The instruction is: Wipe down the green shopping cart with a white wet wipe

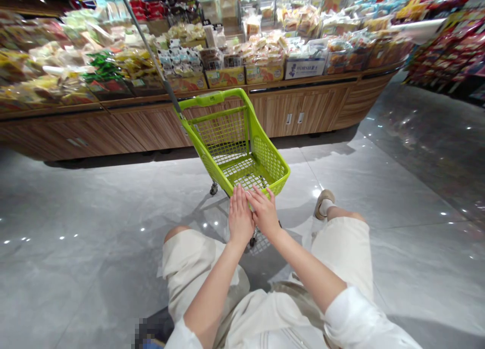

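Observation:
A lime-green plastic shopping cart [242, 147] stands on the grey floor just ahead of me, its basket empty. My left hand [239, 217] reaches forward with fingers stretched out and together, close to the cart's near rim. My right hand [264, 211] lies beside it, fingers extended and touching the left hand, fingertips at the rim. Neither hand holds anything. A thin metal pole [149, 51] rises from the cart's far corner.
A long wooden display counter [288, 111] piled with packaged breads and snacks [265, 51] runs across behind the cart. More shelves of packets [447, 51] stand at the far right. My legs in pale shorts and one shoe [324, 202] are below.

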Demonstrator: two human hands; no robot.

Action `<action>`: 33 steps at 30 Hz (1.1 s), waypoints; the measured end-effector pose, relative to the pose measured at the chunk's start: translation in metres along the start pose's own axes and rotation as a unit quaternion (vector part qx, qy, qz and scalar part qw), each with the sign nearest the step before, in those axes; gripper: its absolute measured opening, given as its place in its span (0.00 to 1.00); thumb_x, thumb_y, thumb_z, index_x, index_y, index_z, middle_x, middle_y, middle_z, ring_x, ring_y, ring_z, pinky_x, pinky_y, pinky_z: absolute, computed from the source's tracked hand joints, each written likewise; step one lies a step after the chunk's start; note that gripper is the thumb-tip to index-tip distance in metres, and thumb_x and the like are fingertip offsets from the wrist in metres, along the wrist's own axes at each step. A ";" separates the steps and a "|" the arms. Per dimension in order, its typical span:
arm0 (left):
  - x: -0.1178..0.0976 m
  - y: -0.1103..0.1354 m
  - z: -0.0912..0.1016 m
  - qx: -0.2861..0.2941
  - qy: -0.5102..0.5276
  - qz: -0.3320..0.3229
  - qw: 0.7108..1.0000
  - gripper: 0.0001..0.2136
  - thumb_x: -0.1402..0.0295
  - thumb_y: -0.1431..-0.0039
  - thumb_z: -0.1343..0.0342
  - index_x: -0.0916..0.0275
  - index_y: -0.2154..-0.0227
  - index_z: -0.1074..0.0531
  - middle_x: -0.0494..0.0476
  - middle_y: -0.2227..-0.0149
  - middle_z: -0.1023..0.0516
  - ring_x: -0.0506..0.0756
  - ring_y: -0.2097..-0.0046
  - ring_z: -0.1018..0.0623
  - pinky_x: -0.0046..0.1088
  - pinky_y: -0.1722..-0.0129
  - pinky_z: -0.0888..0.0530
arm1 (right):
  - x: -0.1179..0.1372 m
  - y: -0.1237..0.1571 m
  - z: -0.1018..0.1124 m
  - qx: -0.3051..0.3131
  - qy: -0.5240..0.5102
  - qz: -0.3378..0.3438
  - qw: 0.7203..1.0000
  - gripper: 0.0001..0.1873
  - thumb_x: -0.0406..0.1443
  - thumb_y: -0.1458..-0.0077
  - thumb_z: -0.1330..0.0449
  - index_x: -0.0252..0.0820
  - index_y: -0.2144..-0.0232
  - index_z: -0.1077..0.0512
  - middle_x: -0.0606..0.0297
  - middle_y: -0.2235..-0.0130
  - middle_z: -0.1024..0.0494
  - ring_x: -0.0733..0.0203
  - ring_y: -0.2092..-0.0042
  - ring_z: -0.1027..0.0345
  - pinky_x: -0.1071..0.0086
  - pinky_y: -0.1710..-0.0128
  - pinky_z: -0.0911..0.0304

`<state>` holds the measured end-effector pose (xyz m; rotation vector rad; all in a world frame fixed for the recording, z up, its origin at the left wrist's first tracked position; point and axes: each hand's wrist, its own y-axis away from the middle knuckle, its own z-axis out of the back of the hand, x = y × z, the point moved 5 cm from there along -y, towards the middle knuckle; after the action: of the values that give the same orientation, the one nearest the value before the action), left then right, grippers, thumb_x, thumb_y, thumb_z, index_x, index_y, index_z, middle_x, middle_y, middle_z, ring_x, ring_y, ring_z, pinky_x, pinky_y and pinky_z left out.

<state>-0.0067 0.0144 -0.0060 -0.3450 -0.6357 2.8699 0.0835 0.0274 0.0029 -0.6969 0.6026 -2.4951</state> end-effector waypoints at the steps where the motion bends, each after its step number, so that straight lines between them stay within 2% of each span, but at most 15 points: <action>1: 0.001 0.000 0.000 0.001 -0.003 -0.002 1.000 0.37 0.78 0.46 0.51 0.74 0.32 0.55 0.71 0.29 0.52 0.61 0.27 0.55 0.46 0.30 0.45 | -0.002 0.000 0.001 0.003 0.000 0.017 1.000 0.34 0.22 0.49 0.49 0.46 0.40 0.34 0.61 0.41 0.26 0.56 0.32 0.47 0.49 0.33 0.67; 3: 0.004 0.001 0.001 0.004 -0.008 -0.008 1.000 0.37 0.78 0.45 0.52 0.74 0.32 0.54 0.71 0.29 0.51 0.60 0.27 0.56 0.45 0.30 0.45 | -0.022 0.001 0.010 0.005 0.013 0.045 0.999 0.36 0.21 0.50 0.49 0.49 0.41 0.33 0.63 0.41 0.26 0.56 0.32 0.47 0.47 0.33 0.69; 5: 0.005 0.001 0.001 0.007 -0.011 -0.017 1.000 0.36 0.77 0.44 0.52 0.74 0.32 0.54 0.70 0.28 0.52 0.60 0.27 0.55 0.45 0.30 0.46 | -0.057 0.001 0.024 -0.005 0.037 0.039 0.999 0.37 0.20 0.52 0.50 0.50 0.42 0.32 0.65 0.42 0.25 0.56 0.32 0.46 0.47 0.33 0.68; 8: 0.005 0.000 0.002 0.008 -0.011 -0.019 1.000 0.36 0.77 0.44 0.52 0.75 0.32 0.54 0.71 0.28 0.53 0.61 0.27 0.55 0.45 0.30 0.45 | -0.116 -0.002 0.046 -0.038 0.083 -0.047 0.995 0.37 0.20 0.54 0.50 0.51 0.44 0.30 0.65 0.43 0.24 0.54 0.33 0.45 0.44 0.34 0.65; 10: 0.003 0.000 0.002 0.006 -0.010 -0.018 1.000 0.35 0.77 0.44 0.52 0.75 0.32 0.54 0.71 0.28 0.53 0.61 0.27 0.55 0.45 0.30 0.45 | -0.138 -0.004 0.055 -0.056 0.106 -0.104 0.987 0.36 0.21 0.54 0.50 0.52 0.45 0.29 0.65 0.44 0.23 0.52 0.32 0.46 0.42 0.36 0.62; 11: 0.002 0.000 0.001 0.005 -0.009 -0.018 1.000 0.35 0.77 0.44 0.52 0.76 0.33 0.54 0.71 0.28 0.52 0.61 0.27 0.55 0.45 0.30 0.45 | -0.140 -0.006 0.056 -0.062 0.111 -0.122 0.984 0.35 0.21 0.53 0.50 0.51 0.46 0.28 0.65 0.44 0.23 0.51 0.32 0.46 0.41 0.36 0.61; 12: 0.001 0.000 0.000 0.004 -0.008 -0.016 1.000 0.36 0.77 0.44 0.52 0.76 0.32 0.54 0.71 0.28 0.53 0.61 0.27 0.55 0.45 0.30 0.46 | -0.136 -0.006 0.055 -0.065 0.110 -0.131 0.983 0.34 0.21 0.53 0.50 0.51 0.46 0.28 0.65 0.44 0.23 0.51 0.32 0.47 0.41 0.36 0.61; 14: -0.001 -0.001 -0.001 0.001 -0.003 -0.008 1.000 0.36 0.76 0.44 0.51 0.76 0.32 0.55 0.71 0.28 0.53 0.62 0.27 0.55 0.45 0.30 0.46 | -0.111 -0.006 0.045 -0.064 0.094 -0.127 0.985 0.33 0.22 0.52 0.50 0.49 0.46 0.28 0.63 0.43 0.24 0.51 0.32 0.47 0.40 0.36 0.63; 19: -0.001 0.001 -0.002 -0.003 0.001 0.005 1.000 0.36 0.77 0.44 0.52 0.74 0.32 0.56 0.71 0.28 0.52 0.61 0.27 0.56 0.46 0.31 0.45 | -0.015 0.000 0.007 -0.035 -0.004 -0.048 0.998 0.33 0.22 0.51 0.50 0.47 0.45 0.30 0.62 0.42 0.25 0.56 0.32 0.47 0.46 0.33 0.66; 21: 0.001 0.002 -0.001 -0.004 -0.002 0.006 1.000 0.35 0.77 0.43 0.53 0.74 0.32 0.55 0.71 0.29 0.51 0.61 0.27 0.56 0.46 0.31 0.45 | 0.002 0.000 0.001 -0.024 -0.037 -0.019 0.999 0.33 0.22 0.50 0.50 0.48 0.43 0.31 0.63 0.42 0.25 0.57 0.32 0.46 0.48 0.33 0.65; 23: 0.005 0.003 0.000 0.000 -0.004 0.004 1.000 0.36 0.78 0.44 0.53 0.74 0.32 0.55 0.71 0.29 0.51 0.60 0.27 0.55 0.45 0.31 0.44 | -0.001 -0.001 0.003 -0.007 -0.040 0.017 0.999 0.35 0.22 0.51 0.50 0.49 0.43 0.31 0.64 0.42 0.25 0.56 0.32 0.47 0.47 0.33 0.66; 25: 0.007 0.003 0.000 0.005 -0.003 -0.008 1.000 0.36 0.78 0.45 0.53 0.74 0.32 0.55 0.71 0.28 0.51 0.60 0.27 0.55 0.45 0.31 0.45 | -0.024 -0.001 0.012 0.011 -0.019 0.054 0.998 0.36 0.22 0.53 0.49 0.51 0.42 0.31 0.66 0.41 0.25 0.55 0.31 0.48 0.46 0.33 0.67; 27: 0.009 0.003 0.001 0.006 -0.004 -0.019 1.000 0.36 0.77 0.44 0.53 0.73 0.32 0.55 0.70 0.28 0.52 0.60 0.27 0.55 0.45 0.31 0.45 | -0.061 -0.002 0.027 0.011 0.014 0.054 0.998 0.37 0.22 0.54 0.48 0.52 0.43 0.30 0.67 0.42 0.25 0.54 0.32 0.47 0.45 0.34 0.66; 30: 0.008 0.001 0.001 0.004 -0.001 -0.023 1.000 0.36 0.77 0.44 0.52 0.74 0.32 0.55 0.70 0.28 0.53 0.61 0.27 0.55 0.46 0.31 0.45 | -0.120 -0.005 0.049 -0.020 0.066 -0.023 0.997 0.36 0.22 0.55 0.49 0.53 0.46 0.28 0.68 0.43 0.24 0.53 0.32 0.45 0.44 0.35 0.63; 33: 0.005 0.000 0.000 0.002 0.003 -0.019 1.000 0.36 0.77 0.44 0.52 0.74 0.32 0.55 0.70 0.28 0.52 0.61 0.27 0.55 0.45 0.30 0.45 | -0.146 -0.007 0.058 -0.051 0.084 -0.099 0.990 0.35 0.22 0.55 0.50 0.53 0.48 0.27 0.67 0.44 0.23 0.52 0.33 0.45 0.43 0.37 0.59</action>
<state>-0.0112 0.0153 -0.0070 -0.3383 -0.6292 2.8332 0.2252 0.0967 -0.0008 -0.6143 0.7591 -2.7425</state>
